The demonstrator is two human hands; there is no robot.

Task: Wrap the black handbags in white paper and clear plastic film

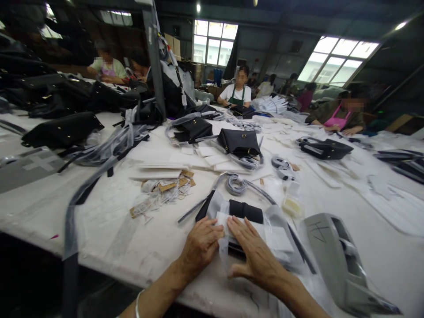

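A black handbag (245, 211) lies in front of me at the table's near side, partly covered by white wrapping sheet (278, 238) and translucent film. My left hand (202, 240) is at the left edge of the white sheet, its fingers bent and pressed together on it. Flat across the sheet rests my right hand (253, 249), fingers spread and thumb apart. Beneath the hands, much of the bag is hidden. Its film-wrapped strap (261, 192) loops behind it, around a coiled wrapped strap (236, 184).
To the right stands a grey tape dispenser (334, 251). Tags with strings (168, 187) lie left of the bag, near white sheets (159, 170). Other black bags (240, 141) and a long wrapped strap (74, 212) lie around the table. Several co-workers (236, 90) sit beyond.
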